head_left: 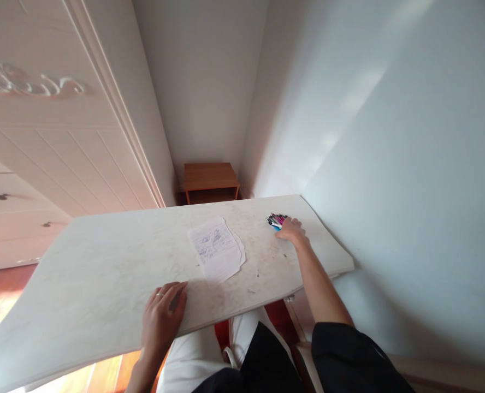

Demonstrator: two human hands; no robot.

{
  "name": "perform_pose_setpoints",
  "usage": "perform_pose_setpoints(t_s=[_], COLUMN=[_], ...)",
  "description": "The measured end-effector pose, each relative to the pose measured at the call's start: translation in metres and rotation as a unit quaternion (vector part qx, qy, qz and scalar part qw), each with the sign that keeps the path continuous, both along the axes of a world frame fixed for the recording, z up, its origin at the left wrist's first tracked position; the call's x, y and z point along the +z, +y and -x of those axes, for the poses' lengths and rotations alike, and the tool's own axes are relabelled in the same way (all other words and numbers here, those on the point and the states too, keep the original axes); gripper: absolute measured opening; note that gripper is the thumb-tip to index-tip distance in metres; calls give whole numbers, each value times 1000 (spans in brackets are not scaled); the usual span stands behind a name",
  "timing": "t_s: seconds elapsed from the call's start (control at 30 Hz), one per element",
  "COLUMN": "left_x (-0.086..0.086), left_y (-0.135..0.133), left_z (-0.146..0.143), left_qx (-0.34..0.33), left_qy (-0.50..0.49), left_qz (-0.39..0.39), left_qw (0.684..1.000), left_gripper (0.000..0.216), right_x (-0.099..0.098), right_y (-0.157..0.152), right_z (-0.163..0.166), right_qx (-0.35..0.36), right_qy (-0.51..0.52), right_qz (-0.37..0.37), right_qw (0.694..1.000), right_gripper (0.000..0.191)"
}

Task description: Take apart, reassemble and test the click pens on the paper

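A bundle of pens [276, 220], with white, black, pink and blue among them, lies at the right part of the white table [115, 262]. My right hand [294, 228] is closed around the near end of this bundle, its fingers partly hiding the pens. Left of the pens lie torn sheets of lined paper [218, 252], overlapping, the top one covered in blue scribbles. Near the table's front edge rests my left hand [164, 308], a ring on one finger. Its fingers are curled with thumb and fingertip together, and no object shows in them.
Small dark bits [258, 273] are scattered on the tabletop near its front edge. Beyond the table stands a low wooden side table [210, 176]. A white cabinet [82, 136] rises at the left, and a pale wall [410, 164] borders the right side.
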State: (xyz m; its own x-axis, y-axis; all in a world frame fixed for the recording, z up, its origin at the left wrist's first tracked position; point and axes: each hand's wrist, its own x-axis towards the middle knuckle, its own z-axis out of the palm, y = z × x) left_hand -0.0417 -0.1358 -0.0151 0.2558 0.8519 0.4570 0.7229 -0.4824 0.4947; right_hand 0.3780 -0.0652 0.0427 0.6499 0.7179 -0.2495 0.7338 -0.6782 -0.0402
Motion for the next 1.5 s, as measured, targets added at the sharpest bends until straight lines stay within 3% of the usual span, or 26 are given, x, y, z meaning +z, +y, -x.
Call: perform_pose_setpoints(t_s=[0.4,0.7,0.9,1.0,1.13,1.23,1.37,1.5], left_x=[3,5,7,10,9,7,10,15], left_y=[-2,-6,-10,-12,-14,-12,3,30], left_z=[-1,-1,0,0,-1,3,30,81], left_qx=[-14,-28,-40,-45,-51,-21,92,221], left_qy=[-18,-6,-21,-37,-96,-182,-158,-118], left_qz=[0,7,25,40,65,62,-4,-18], left_qw=[1000,1000,999,998,992,981,983,968], left_gripper=[22,21,20,19,19,20,27,43], right_x=[-5,-1,-6,-9,-4,2,1,-4], right_y=[4,1,-11,-11,7,32,62,76], right_z=[-4,-7,21,57,136,212,310,384], right_qx=[-2,26,57,100,178,239,309,371], right_qy=[-35,-30,-25,89,325,448,455,400], right_qz=[1,12,-50,-162,-268,-213,-142,-92], right_qw=[999,999,997,978,890,834,823,833], right_gripper=[40,41,37,25,14,10,8,9])
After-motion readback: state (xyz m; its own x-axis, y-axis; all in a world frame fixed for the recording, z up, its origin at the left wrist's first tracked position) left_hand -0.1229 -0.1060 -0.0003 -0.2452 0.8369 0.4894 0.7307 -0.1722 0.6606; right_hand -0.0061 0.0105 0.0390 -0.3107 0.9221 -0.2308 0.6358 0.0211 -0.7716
